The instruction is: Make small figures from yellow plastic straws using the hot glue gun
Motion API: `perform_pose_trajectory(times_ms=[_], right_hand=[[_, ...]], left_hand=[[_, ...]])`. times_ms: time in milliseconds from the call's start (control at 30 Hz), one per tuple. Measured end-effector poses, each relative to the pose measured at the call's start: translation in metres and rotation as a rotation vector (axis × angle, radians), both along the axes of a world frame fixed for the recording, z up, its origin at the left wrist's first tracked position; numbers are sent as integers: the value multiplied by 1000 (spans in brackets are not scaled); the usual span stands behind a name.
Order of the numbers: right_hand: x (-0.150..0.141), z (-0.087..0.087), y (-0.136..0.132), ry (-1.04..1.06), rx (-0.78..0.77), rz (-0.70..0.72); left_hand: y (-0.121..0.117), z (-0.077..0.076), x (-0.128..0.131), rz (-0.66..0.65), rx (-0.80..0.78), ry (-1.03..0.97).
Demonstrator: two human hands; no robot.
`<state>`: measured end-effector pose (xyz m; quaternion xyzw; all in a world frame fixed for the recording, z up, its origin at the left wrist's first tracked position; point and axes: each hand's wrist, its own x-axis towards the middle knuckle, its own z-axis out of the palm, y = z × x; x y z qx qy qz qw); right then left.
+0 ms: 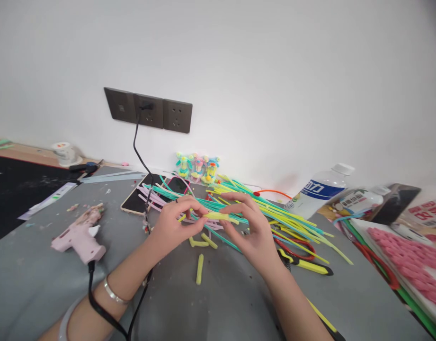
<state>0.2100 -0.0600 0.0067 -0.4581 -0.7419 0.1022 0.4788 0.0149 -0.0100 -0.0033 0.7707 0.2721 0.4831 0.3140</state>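
While the left hand (171,221) and right hand (253,231) pinch one yellow piece (214,216), three figurines (198,166) stand beyond.

Left hand (178,218) and right hand (252,225), held close together
Left pinches with bent fingers; right arches looser, thumb contact unclear.

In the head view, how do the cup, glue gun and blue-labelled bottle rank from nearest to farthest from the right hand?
1. Blue-labelled bottle, right of the right hand.
2. Glue gun, at left.
3. Cup, farther left, toward the back.
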Motion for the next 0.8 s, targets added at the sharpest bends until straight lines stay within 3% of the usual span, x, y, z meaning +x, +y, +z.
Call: perform_pose_trajectory(times_ms=[633, 800], right_hand=[[1, 3, -1, 15, -53, 60], [0, 2, 0, 40, -52, 54]], left_hand=[[-2, 6, 2, 8, 108, 35], [-3, 4, 1, -13, 69, 52]])
